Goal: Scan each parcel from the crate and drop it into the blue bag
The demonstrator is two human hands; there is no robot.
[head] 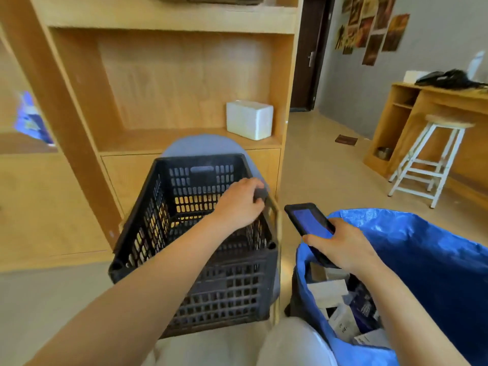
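Gripping the right rim of the black crate [200, 233], the left hand [239, 204] tilts it, probably to check for remaining parcels; none visible. The right hand [340, 244] holds the scanner [309, 223] above the blue bag [422, 260], where parcels [340, 307] lie.

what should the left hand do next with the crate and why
Probably let go of the rim and set the black slotted plastic crate down. The left hand grips its right rim and the crate is tipped. No parcels show inside it, while the blue woven bag already holds several. The right hand holds the dark handheld scanner with nothing to scan.
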